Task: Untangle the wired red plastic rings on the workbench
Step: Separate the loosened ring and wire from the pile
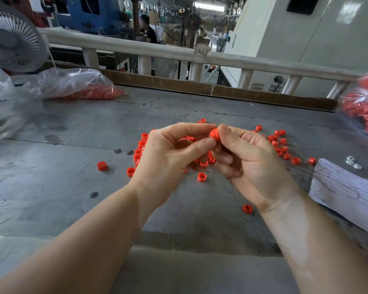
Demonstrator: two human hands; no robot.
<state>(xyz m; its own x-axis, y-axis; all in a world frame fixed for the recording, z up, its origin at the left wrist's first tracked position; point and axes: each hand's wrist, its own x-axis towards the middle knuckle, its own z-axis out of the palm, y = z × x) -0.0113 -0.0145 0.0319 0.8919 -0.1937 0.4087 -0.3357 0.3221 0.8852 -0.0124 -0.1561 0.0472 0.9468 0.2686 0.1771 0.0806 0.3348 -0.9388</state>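
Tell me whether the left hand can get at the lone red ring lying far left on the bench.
Probably yes: that red ring sits apart on bare bench, nothing between. But the left hand is pinching the ring cluster with the right hand, so it must let go.

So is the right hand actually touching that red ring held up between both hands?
Touching. The head view shows the right hand pinching the red ring with its thumb tip.
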